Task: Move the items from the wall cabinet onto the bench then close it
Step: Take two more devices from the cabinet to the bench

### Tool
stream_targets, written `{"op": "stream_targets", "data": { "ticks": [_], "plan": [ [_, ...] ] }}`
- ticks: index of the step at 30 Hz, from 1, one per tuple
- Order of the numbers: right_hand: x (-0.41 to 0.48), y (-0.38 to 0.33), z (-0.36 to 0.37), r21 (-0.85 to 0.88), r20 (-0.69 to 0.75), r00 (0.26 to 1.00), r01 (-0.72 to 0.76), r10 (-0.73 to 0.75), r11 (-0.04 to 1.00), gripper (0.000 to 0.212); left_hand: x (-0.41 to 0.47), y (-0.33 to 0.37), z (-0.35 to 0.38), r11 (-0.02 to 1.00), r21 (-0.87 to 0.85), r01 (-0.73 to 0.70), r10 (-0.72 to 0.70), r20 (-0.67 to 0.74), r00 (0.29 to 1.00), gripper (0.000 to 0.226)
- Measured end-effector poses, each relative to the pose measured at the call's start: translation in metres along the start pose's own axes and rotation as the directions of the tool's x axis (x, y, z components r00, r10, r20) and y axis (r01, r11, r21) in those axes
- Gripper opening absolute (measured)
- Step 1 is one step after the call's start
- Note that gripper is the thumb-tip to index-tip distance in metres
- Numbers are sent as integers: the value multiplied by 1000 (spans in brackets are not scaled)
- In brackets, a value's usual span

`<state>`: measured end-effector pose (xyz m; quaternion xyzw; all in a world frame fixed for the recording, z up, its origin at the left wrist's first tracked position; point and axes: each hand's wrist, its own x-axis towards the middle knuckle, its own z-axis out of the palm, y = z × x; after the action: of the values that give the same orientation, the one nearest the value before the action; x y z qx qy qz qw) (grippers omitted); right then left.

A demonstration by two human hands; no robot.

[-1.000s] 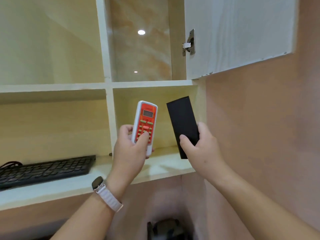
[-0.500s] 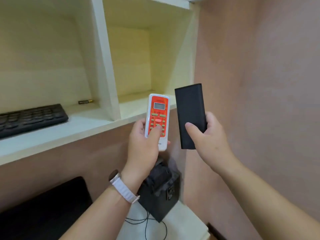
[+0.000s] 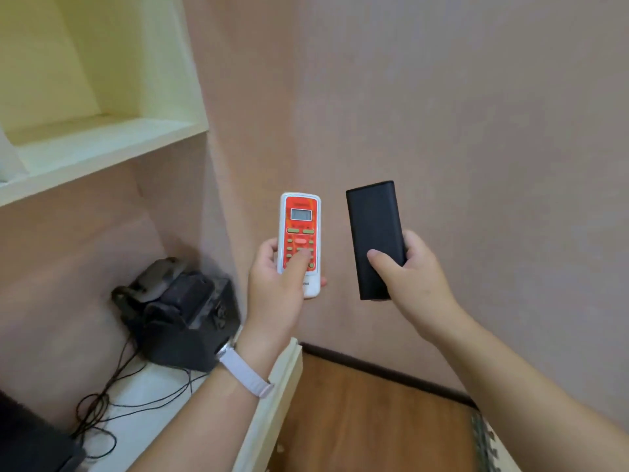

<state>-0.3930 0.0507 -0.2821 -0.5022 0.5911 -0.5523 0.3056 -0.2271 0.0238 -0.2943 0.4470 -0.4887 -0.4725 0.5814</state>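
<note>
My left hand [image 3: 277, 287] grips a white remote with an orange face [image 3: 299, 226], thumb on its buttons. My right hand [image 3: 413, 284] holds a flat black power bank [image 3: 374, 229] upright, thumb across its front. Both items are in the air before the pink wall, below and to the right of the cream wall cabinet [image 3: 102, 144], whose lower right compartment shows at the upper left. The white bench [image 3: 269, 403] lies below my left forearm. The cabinet door is out of view.
A black device [image 3: 180, 311] with tangled black cables [image 3: 102, 400] sits on the bench in the corner. A dark flat object [image 3: 30, 441] fills the bench's lower left. Wooden floor [image 3: 367, 424] lies to the right of the bench edge.
Both hands have come down and away from the cabinet with the remote and power bank. My view has tilted down: the keyboard shelf is gone, the bench and floor now show.
</note>
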Motion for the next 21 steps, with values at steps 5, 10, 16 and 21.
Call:
{"op": "stream_targets", "data": {
  "ticks": [5,10,16,21],
  "plan": [
    [-34,10,-87,6,-171,985,-21,22,1000,12,-39,1,68,999,-27,17,-12,174,985,14],
    [-91,23,-189,0,-315,947,-58,54,998,15,-102,-2,161,999,-10,43,-37,337,941,18],
    [-188,39,-324,25,-537,835,-127,120,992,22,-217,-3,285,998,-1,66,-52,606,794,18],
    [-275,50,-412,57,-668,730,-141,143,988,24,-310,-8,359,993,2,118,-82,731,678,17]
  ]
}}
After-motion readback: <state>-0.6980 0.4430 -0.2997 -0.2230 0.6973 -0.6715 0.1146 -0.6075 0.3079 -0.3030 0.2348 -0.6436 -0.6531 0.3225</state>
